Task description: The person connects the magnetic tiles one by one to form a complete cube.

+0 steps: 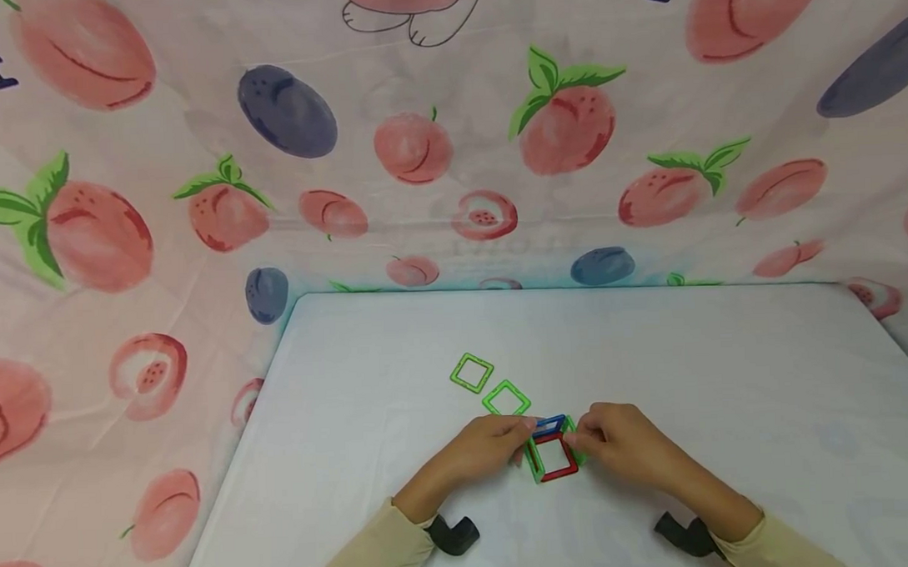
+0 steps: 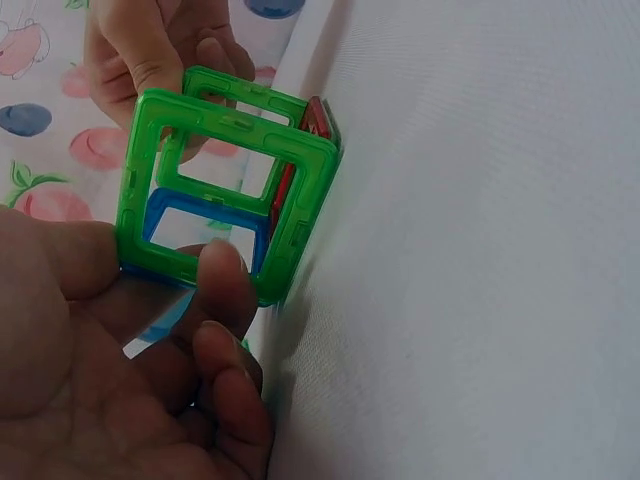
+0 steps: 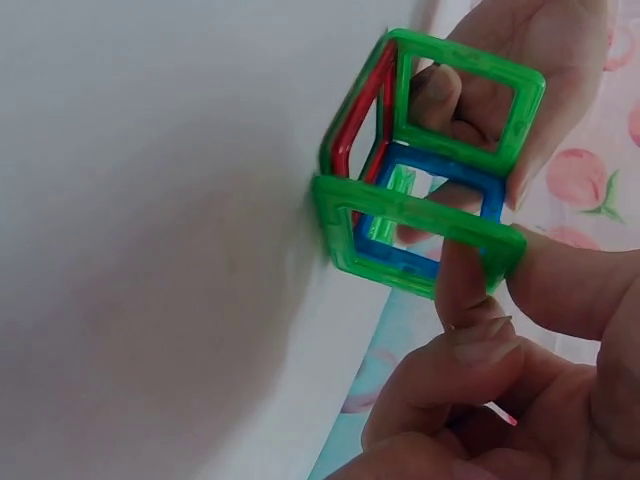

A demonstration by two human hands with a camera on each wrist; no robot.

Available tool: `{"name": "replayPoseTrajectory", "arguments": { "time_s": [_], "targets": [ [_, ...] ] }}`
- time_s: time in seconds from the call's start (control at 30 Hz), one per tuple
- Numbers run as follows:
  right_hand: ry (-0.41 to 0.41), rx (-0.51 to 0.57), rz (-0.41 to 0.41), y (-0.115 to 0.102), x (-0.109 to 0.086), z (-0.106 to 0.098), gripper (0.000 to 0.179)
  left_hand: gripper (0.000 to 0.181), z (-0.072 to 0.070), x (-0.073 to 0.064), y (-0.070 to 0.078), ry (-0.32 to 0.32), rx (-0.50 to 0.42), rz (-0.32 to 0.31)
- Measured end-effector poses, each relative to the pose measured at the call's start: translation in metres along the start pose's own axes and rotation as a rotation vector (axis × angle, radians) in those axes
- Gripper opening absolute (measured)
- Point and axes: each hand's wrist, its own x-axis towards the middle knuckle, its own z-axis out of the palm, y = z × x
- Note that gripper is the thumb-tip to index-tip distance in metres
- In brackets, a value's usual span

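Between both hands stands an open-topped box of magnetic square tiles. Its base is a red tile (image 1: 561,473), with a blue tile (image 1: 551,422) upright at the far side. Green frames form the two sides: a left green tile (image 2: 235,122) and a right green tile (image 3: 400,207). My left hand (image 1: 484,449) holds the left one near its far upper corner, thumb and fingers on either side. My right hand (image 1: 623,444) pinches the right one between thumb and forefinger, its other fingers curled. The side nearest me has no upright tile.
Two loose green square tiles lie flat beyond the left hand: a farther tile (image 1: 464,385) and a nearer tile (image 1: 518,391) close to the box. The white tabletop (image 1: 339,421) meets a fruit-printed cloth (image 1: 480,157) at the back and left. A black wrist mount (image 1: 455,536) sits by each sleeve.
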Motion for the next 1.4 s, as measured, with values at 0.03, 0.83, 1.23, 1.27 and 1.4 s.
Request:
{"name": "replayPoseTrajectory", "arguments": {
  "time_s": [0.03,0.83,1.23,1.27,1.4],
  "targets": [
    [0.003,-0.008,0.005,0.000,0.000,0.000,0.031,0.051,0.000,0.000,0.000,-0.001,-0.001,-0.002],
    [0.019,-0.024,-0.111,0.016,-0.001,-0.013,0.008,0.050,-0.008,0.000,-0.001,-0.072,-0.002,0.036],
    [-0.178,0.074,-0.135,0.032,0.024,-0.029,0.021,0.068,-0.006,0.001,-0.002,-0.201,0.037,0.150],
    [-0.183,0.072,-0.129,0.033,0.029,-0.030,0.022,0.067,-0.006,0.000,-0.001,-0.200,0.037,0.151],
    [-0.155,0.023,-0.120,0.040,0.054,-0.031,0.024,0.067,-0.007,0.000,-0.001,-0.206,0.029,0.159]
  ]
}}
